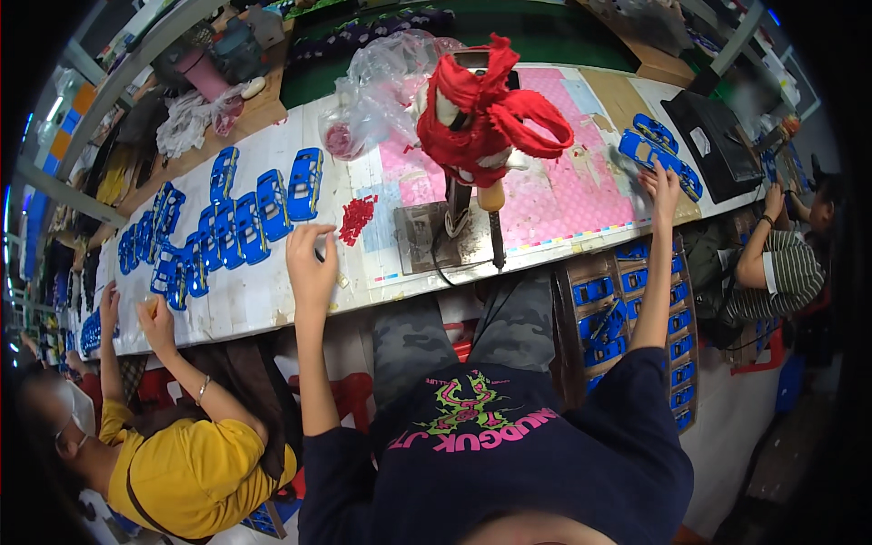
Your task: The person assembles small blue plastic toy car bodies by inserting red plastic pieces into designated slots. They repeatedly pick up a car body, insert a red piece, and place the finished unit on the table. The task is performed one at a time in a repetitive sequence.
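My right hand (661, 189) reaches to the far right of the table, its fingers closed at the near end of a blue toy car (643, 151). More blue toy cars (656, 133) lie against that one. My left hand (312, 261) is curled at the table's front edge, left of a small heap of red pieces (357, 221); what its fingers hold, if anything, I cannot make out. Beyond it stands a row of blue toy cars (272, 203). Between my hands, a tool wrapped in red cloth (468, 136) points its thin metal shaft (497, 241) down at the front edge.
A clear plastic bag (381, 91) lies behind the red heap. Pink printed sheeting (554, 195) covers the table's middle. A black case (713, 145) is at the right. Below my right arm stands a compartment tray (610, 263) of blue cars. Co-workers sit left (195, 463) and right (788, 272).
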Available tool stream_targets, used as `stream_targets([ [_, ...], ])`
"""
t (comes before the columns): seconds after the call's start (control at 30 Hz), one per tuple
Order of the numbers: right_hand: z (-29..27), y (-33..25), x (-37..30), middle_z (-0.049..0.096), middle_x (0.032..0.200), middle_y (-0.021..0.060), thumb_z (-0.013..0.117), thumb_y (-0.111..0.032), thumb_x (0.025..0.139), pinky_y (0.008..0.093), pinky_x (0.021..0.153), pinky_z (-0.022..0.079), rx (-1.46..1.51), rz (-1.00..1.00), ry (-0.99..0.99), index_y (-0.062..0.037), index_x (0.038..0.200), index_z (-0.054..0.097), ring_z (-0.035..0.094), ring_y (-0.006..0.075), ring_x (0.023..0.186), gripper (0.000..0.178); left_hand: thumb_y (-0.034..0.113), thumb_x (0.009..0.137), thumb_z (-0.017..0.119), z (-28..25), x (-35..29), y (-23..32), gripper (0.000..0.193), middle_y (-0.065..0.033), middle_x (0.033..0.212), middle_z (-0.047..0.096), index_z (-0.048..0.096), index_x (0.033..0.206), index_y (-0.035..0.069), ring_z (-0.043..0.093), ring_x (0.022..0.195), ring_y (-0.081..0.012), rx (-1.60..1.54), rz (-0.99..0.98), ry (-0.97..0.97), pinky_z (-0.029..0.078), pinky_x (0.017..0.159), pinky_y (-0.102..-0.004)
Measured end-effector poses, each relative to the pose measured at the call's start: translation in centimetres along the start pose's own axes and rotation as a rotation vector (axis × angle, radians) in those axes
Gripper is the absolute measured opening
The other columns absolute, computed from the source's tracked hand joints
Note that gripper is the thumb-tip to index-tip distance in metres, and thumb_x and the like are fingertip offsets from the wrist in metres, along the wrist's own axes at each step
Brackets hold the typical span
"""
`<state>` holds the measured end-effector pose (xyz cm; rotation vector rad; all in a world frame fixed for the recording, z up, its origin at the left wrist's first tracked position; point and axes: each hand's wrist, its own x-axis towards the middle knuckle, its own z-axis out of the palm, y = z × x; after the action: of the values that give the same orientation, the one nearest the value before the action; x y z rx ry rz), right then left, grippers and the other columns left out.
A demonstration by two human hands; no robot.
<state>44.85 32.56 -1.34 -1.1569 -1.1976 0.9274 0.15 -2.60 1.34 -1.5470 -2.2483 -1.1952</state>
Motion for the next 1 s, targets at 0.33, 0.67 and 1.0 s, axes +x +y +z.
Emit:
stream_targets([
  [0.33, -2.5, -7.4, -14.8, 0.052, 0.088, 0.0137, 0.037, -0.04, 0.087, 0.0327, 0.068, 0.049, 0.948, 0.168, -0.357, -0.0049, 0.087, 0.046, 0.054, 0.0225, 0.081, 0.036, 0.008, 0.065, 0.063, 5.0, 5.4, 0.2, 0.007, -0.0088, 0.076, 0.054, 0.064, 0.07, 0.003, 0.049, 0.079, -0.0256, 0.185, 0.139, -0.111, 0.038, 0.071, -0.0351],
  [0.67, -1.7, -11.6, -23.3, 0.049, 0.084, 0.0198, 0.037, -0.046, 0.085, 0.0296, 0.049, 0.05, 0.825, 0.203, -0.363, -0.0052, 0.112, 0.037, 0.056, 0.0247, 0.058, 0.049, 0.007, 0.066, 0.06, 6.5, 6.0, -0.3, 0.006, -0.0123, 0.074, 0.056, 0.059, 0.068, 0.001, 0.051, 0.077, -0.0286, 0.304, 0.11, -0.184, 0.04, 0.071, -0.0373],
  [1.0, 0.3, -14.1, -27.9, 0.051, 0.085, 0.0278, 0.07, -0.036, 0.064, 0.039, 0.049, 0.052, 1.12, 0.354, -0.868, -0.0031, 0.11, 0.03, 0.059, 0.0369, 0.062, 0.069, -0.004, 0.077, 0.05, -0.6, 3.4, 9.3, 0.009, -0.0128, 0.078, 0.052, 0.049, 0.085, -0.002, 0.051, 0.067, -0.0228, -0.172, 0.167, 0.072, 0.041, 0.062, -0.0303],
])
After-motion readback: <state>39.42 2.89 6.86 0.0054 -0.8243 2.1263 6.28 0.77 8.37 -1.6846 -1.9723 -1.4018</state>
